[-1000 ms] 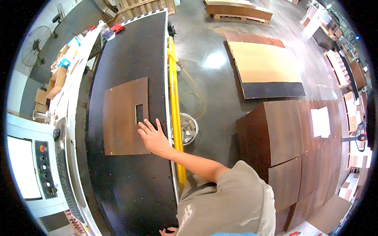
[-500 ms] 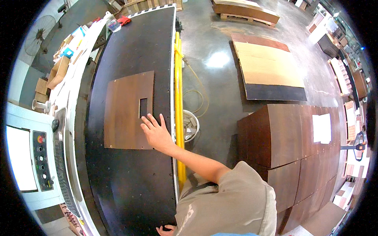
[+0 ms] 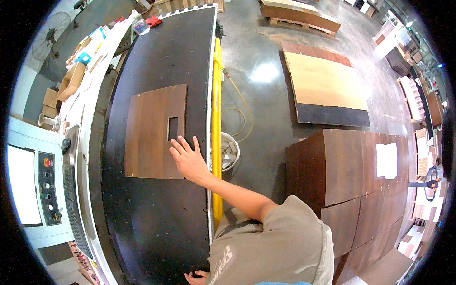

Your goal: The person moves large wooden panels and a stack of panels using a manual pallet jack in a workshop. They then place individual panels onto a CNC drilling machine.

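A dark brown wooden panel (image 3: 154, 132) lies flat on the black surface (image 3: 156, 228), a small rectangular cutout near its right edge, its lower right corner under spread fingers (image 3: 183, 145).

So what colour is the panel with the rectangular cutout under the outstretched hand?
Dark brown wood grain; the panel lies on the black table, seen in the head view.

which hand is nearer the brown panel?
Right. The right hand lies flat on the brown panel, at its near right corner just below the rectangular cutout. The left hand is at the table's near edge, well clear of the panel.
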Tool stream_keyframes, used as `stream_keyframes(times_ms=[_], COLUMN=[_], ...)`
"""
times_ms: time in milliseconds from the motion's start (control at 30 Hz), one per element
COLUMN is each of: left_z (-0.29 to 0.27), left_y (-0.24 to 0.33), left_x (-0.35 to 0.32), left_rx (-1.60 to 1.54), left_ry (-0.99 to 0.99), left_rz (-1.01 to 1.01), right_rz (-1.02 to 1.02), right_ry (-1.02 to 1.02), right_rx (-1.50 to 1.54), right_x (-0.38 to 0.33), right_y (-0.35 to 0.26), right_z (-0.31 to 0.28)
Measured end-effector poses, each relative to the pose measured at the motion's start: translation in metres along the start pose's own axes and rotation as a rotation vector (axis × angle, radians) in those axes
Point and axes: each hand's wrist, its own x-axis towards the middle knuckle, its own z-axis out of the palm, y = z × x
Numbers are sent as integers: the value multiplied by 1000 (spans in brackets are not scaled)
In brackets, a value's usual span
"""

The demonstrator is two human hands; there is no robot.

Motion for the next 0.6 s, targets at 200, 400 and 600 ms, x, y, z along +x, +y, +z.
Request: stream_keyframes(times_ms=[200, 400, 600], left_z=[-14, -10, -13], left_y=[25, 32, 42], left_x=[-4, -6, 1], left_rx=[24, 56, 85], left_ry=[24, 51, 61], left_rz=[-51, -105, -146], right_rz=[7, 7, 3], right_ry=[13, 35, 61], right_rx=[-18, 2, 4], right_x=[0, 1, 1], right_y=[-1, -2, -4], right_z=[-2, 3, 2])
